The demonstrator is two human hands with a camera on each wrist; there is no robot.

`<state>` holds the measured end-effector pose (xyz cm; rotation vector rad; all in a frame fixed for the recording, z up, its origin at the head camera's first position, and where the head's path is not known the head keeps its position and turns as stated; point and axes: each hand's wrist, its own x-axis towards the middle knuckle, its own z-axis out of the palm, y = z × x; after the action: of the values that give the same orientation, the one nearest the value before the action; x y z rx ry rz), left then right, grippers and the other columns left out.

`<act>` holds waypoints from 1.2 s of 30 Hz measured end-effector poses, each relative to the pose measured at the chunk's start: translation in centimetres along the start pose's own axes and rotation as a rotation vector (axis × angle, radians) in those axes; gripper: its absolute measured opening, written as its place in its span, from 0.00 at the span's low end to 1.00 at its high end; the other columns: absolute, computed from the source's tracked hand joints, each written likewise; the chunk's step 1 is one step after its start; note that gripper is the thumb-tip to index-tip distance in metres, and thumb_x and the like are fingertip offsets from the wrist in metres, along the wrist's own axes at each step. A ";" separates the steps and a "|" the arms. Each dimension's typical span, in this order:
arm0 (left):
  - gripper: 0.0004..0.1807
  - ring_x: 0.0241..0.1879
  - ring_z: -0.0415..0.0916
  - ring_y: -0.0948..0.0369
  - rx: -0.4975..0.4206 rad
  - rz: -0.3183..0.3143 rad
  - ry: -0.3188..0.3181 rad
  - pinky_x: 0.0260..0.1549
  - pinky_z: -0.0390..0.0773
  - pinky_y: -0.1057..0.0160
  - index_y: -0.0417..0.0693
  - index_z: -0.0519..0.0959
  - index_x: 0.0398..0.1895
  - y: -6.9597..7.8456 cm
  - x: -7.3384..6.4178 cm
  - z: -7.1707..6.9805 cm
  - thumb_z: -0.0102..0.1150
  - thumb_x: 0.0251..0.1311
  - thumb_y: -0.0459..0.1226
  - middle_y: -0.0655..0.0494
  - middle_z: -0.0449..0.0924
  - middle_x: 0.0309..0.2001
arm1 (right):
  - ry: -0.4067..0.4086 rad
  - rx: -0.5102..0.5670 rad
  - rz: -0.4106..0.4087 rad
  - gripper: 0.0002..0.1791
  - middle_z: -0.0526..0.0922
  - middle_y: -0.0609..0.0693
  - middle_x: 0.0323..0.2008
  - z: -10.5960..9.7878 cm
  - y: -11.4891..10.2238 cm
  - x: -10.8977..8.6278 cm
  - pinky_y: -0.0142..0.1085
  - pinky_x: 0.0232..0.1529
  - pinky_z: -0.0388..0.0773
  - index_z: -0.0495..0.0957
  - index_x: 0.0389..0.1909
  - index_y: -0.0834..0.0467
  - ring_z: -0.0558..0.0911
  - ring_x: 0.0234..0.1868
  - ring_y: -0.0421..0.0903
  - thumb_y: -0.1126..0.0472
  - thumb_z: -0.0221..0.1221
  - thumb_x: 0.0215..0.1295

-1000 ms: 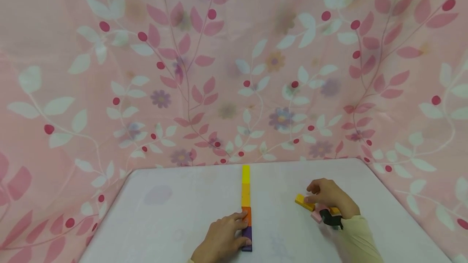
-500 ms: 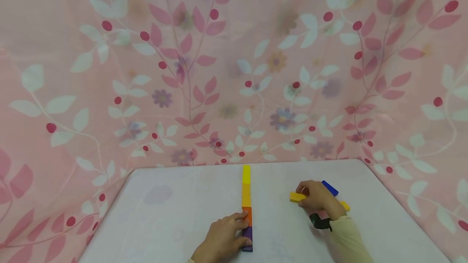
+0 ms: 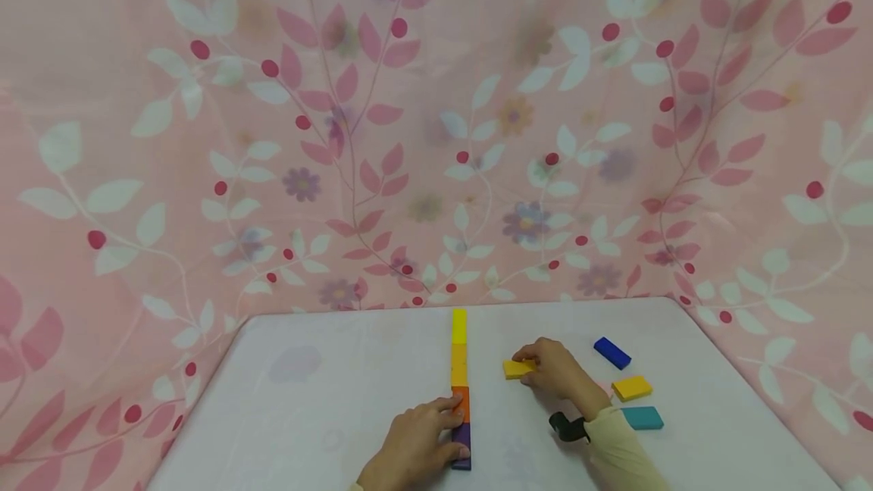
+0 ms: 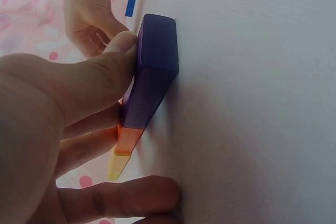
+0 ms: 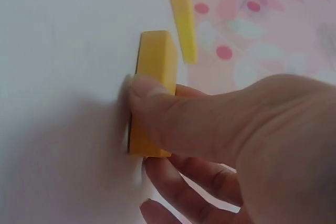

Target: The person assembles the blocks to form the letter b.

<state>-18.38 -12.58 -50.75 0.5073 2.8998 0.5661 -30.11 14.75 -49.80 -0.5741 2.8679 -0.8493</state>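
Observation:
A straight row of wooden-looking blocks runs away from me in the head view: a purple block nearest, an orange block, then deep yellow and bright yellow at the far end. My left hand rests on the near part; its thumb touches the purple block and its fingers the orange one. To the right of the row, my right hand pinches a loose yellow block between thumb and fingers, low over the white table. Its thumb lies across the block's side in the right wrist view.
Beyond my right hand lie a blue block, another yellow block, a teal block and a partly hidden pink block. A black wrist camera hangs under my right wrist. A flowered pink curtain surrounds the table's back and sides.
My right hand has carried the yellow block leftward towards the row, uncovering the blue, yellow and teal blocks behind it. The left hand stays on the row.

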 end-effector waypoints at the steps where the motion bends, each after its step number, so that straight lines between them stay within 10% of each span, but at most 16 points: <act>1: 0.27 0.65 0.82 0.52 -0.004 0.000 -0.001 0.57 0.84 0.43 0.61 0.88 0.61 0.0 0.0 0.0 0.72 0.61 0.59 0.64 0.80 0.70 | 0.000 0.004 -0.004 0.18 0.85 0.51 0.44 0.1 -0.1 0.0 0.52 0.56 0.84 0.90 0.50 0.54 0.82 0.45 0.48 0.68 0.77 0.58; 36: 0.25 0.62 0.84 0.55 -0.004 0.038 0.030 0.51 0.87 0.46 0.62 0.89 0.57 -0.4 0.0 0.0 0.74 0.60 0.58 0.66 0.80 0.70 | 0.165 0.104 -0.037 0.18 0.83 0.47 0.37 4.4 -1.8 1.2 0.30 0.38 0.80 0.87 0.57 0.56 0.76 0.33 0.39 0.69 0.67 0.69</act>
<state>-18.52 -12.91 -50.92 0.5594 2.9218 0.5902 -29.73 10.68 -52.51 -0.5728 2.9436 -1.0940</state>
